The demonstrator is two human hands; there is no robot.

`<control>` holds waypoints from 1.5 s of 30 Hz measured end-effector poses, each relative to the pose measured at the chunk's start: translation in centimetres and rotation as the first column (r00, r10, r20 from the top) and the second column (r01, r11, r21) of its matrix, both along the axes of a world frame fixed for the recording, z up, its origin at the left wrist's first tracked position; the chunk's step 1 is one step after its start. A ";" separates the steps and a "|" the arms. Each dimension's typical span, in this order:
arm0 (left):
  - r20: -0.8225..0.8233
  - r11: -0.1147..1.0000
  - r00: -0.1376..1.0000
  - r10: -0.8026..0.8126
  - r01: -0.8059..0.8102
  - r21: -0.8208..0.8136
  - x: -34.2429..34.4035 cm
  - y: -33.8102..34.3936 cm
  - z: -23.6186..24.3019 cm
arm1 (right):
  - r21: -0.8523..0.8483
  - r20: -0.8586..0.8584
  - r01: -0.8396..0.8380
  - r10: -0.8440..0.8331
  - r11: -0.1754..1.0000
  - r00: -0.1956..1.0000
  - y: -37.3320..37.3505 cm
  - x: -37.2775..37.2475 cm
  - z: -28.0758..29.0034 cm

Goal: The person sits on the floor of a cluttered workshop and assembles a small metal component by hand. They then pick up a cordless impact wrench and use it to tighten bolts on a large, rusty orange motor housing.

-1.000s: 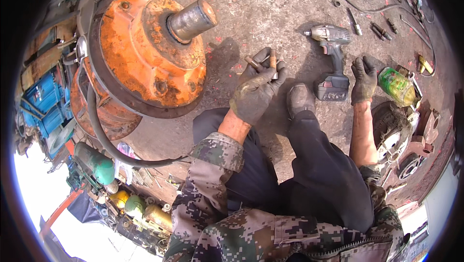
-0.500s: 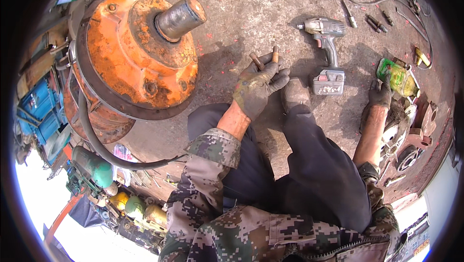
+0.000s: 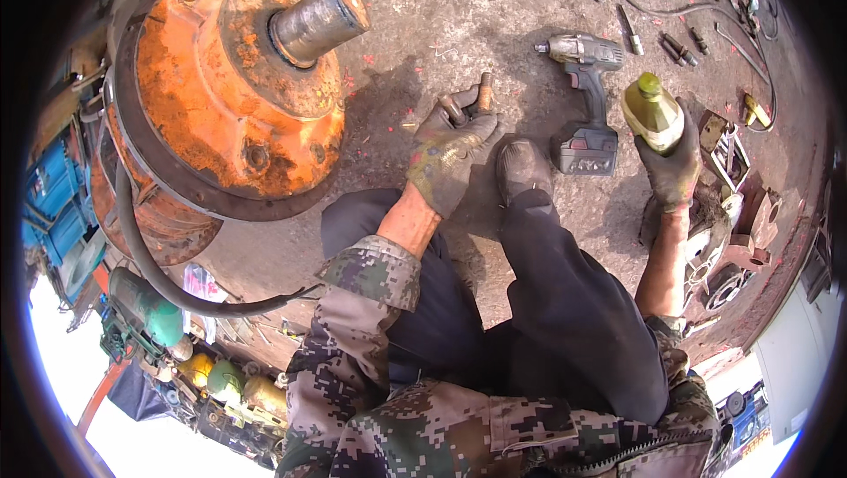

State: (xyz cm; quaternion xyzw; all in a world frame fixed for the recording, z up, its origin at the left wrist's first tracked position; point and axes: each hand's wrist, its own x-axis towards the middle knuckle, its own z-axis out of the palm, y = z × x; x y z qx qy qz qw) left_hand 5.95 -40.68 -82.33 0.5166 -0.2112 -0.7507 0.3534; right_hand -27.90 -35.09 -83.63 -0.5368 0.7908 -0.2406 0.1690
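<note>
My left hand [image 3: 448, 156], in a soiled glove, is closed around two short metal bolts [image 3: 485, 91], one rusty and sticking up past my fingers. My right hand [image 3: 670, 166], also gloved, grips a plastic bottle [image 3: 651, 116] of yellowish-green liquid, lifted beside a cordless impact wrench [image 3: 589, 68] that lies on the ground. To the left of my left hand stands a large orange, rust-patched housing [image 3: 203, 90] with a thick steel shaft [image 3: 313, 26] jutting from its face.
A black hose [image 3: 203, 306] curves below the housing. Loose sockets [image 3: 678, 48], a cable and hoses lie on the upper right of the concrete floor [image 3: 441, 11]. Rusty metal parts [image 3: 759, 231] sit at the right; blue items [image 3: 48, 205] and cylinders [image 3: 163, 310] crowd the left.
My right hand has moved over to the bottle, taken hold of it and lifted it leftward toward the wrench. My left hand still holds the bolts.
</note>
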 end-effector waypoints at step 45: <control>-0.378 0.967 0.921 0.099 0.002 0.256 -0.1 2.3 -2.0 | -0.427 0.718 0.666 -0.218 0.612 0.661 1.7 -13.2 -10.9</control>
